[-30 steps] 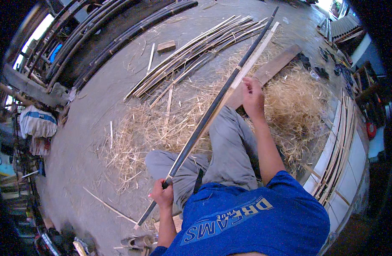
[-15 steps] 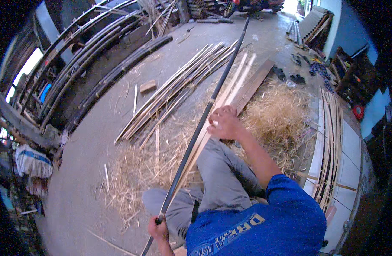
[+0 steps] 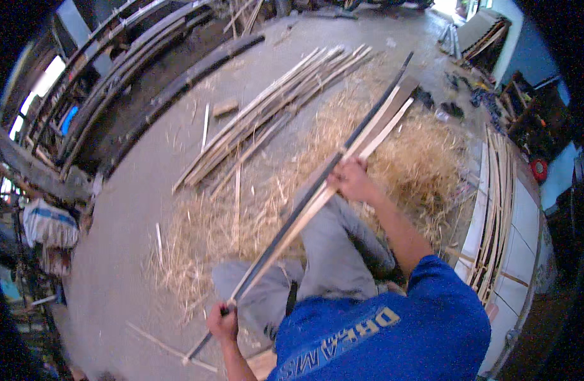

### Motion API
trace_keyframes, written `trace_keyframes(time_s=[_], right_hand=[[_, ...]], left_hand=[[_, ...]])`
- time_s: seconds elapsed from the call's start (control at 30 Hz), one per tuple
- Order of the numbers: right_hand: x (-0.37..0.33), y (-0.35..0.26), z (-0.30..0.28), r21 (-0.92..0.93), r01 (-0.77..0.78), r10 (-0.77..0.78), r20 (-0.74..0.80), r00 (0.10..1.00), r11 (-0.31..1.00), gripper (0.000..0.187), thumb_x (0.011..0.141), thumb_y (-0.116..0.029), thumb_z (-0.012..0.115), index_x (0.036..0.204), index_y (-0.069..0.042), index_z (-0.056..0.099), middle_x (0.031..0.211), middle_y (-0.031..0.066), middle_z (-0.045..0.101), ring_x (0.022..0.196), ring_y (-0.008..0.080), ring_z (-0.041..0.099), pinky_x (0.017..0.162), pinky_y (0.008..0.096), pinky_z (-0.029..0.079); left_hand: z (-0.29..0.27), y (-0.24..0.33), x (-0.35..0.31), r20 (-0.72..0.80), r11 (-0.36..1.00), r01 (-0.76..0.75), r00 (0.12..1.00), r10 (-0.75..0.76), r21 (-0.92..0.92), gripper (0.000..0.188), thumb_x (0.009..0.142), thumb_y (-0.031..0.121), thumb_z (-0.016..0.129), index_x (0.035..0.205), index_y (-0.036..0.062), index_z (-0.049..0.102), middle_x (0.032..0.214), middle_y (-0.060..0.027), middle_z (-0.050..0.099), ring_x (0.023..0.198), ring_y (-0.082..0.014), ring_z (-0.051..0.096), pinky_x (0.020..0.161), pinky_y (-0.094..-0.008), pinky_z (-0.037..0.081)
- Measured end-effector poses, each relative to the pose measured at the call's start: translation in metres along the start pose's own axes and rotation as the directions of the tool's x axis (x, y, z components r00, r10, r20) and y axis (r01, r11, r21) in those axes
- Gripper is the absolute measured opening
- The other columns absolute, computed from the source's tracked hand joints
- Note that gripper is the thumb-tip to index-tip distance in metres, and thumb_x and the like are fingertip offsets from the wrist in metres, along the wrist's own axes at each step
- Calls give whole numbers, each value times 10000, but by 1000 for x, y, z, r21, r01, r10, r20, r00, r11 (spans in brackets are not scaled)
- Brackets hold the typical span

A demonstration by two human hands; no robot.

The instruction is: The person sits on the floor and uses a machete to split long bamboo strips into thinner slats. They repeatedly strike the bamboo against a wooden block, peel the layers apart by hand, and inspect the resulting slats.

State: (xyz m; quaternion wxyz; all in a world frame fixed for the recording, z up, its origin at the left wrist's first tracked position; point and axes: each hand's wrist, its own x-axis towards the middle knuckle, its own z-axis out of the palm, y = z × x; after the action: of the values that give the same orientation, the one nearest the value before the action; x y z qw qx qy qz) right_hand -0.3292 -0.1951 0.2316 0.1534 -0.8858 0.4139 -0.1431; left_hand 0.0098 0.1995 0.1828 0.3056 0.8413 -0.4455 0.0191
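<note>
A long dark bamboo pole [image 3: 302, 203] slants across my lap, its far end up and to the right. Pale split bamboo strips [image 3: 386, 131] run along its right side and fan apart beyond my right hand. My left hand [image 3: 224, 322] is closed round the pole's near part, by a short dark piece that I cannot make out. Farther up, my right hand [image 3: 354, 180] is closed on the pale strips, close against the pole; some fingers are hidden. A brown plank [image 3: 403, 95] lies beneath the strips' far ends.
Curly shavings [image 3: 419, 152] heap up at right and around my legs. A bundle of bamboo strips [image 3: 266, 105] and a small wooden block [image 3: 226, 108] lie ahead. More strips [image 3: 495, 203] rest on white tiles at right. Long dark poles [image 3: 184, 89] line the left.
The dark pole's far end has swung right and come lower, and the pale strips have shifted right with it. My right hand has moved right; my left hand has edged left.
</note>
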Motion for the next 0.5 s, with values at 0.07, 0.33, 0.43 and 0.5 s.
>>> trace_keyframes(time_s=[0.07, 0.33, 0.43, 0.5], right_hand=[[-8, 9, 25, 67, 163, -113, -476, 872, 984, 295, 885, -394, 551, 911, -127, 672, 889, 125, 624, 950, 321, 543, 942, 514, 261], [-5, 13, -2, 764, -10, 557, -463, 689, 646, 260, 935, -319, 603, 860, -70, 605, 766, -11, 566, 747, 67, 499, 699, 229, 419], [-6, 25, 19, 901, 71, 691, -377, 616, 428, 269, 911, -363, 631, 969, -109, 561, 769, -17, 548, 714, 65, 488, 701, 216, 425], [-12, -6, 30, 992, 32, 747, -114, 655, 123, 344, 889, -393, 649, 1070, -134, 513, 808, -15, 547, 711, 72, 489, 718, 225, 440]], left_hand=[[5, 1, 2, 29, 1000, 28, 999, -28, -12, 209, 638, 146, 773, 753, 88, 608, 637, -108, 580, 570, -291, 566, 557, -367, 455], [0, 7, -12, 49, 988, 139, 989, -136, -62, 230, 648, 128, 797, 785, 80, 618, 684, -100, 602, 621, -251, 601, 580, -347, 469], [11, 12, -9, 33, 993, 118, 993, -117, -30, 236, 654, 152, 798, 793, 74, 624, 703, -105, 614, 630, -269, 609, 582, -356, 475], [13, 22, -3, 44, 997, 74, 996, -73, -30, 231, 673, 170, 785, 811, 68, 630, 733, -113, 631, 652, -291, 622, 585, -364, 481]])
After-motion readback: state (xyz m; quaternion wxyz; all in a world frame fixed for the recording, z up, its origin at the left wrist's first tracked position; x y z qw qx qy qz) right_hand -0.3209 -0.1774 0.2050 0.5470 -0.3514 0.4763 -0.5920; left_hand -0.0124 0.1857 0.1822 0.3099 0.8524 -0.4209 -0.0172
